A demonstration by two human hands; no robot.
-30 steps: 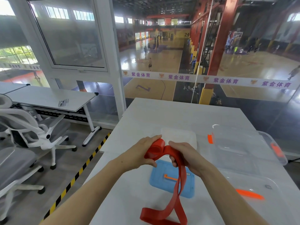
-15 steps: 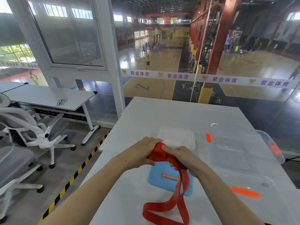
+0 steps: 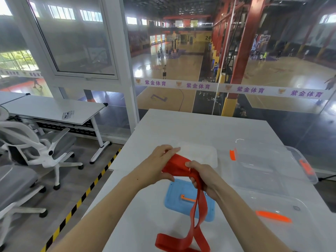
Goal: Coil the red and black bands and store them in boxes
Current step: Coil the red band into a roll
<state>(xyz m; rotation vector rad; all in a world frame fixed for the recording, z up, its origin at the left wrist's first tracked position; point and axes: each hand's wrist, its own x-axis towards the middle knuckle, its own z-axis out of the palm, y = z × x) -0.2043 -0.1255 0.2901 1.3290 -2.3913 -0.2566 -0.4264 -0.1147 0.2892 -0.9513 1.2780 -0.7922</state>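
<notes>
At the far left, on the floor beside the table, stands a white and grey office chair [image 3: 45, 148]. The white rectangular table [image 3: 200, 128] carries all the rest.

The left hand [image 3: 156, 168] is raised above the table. Its fingers and thumb are curled around the wound part of the flat red elastic band [image 3: 177, 162], so the coil sits inside this hand, with the thumb under it. Just to the right, touching the same coil, the right hand [image 3: 205, 177] grips the band where it leaves the roll; its fingers are closed over the strip. From under the right hand the loose part of the band hangs down as a double strip and ends in a fold lying on the table near the front edge.

Below both hands, flat on the table, lies a light blue rectangular plastic lid [image 3: 174, 202]; the hanging strip passes in front of it. Behind the hands is a shallow white rectangular box [image 3: 201, 151]. Further right stands a clear plastic storage box [image 3: 263, 157] with orange latches. Nearer, a clear plastic lid [image 3: 294, 200] lies flat.
</notes>
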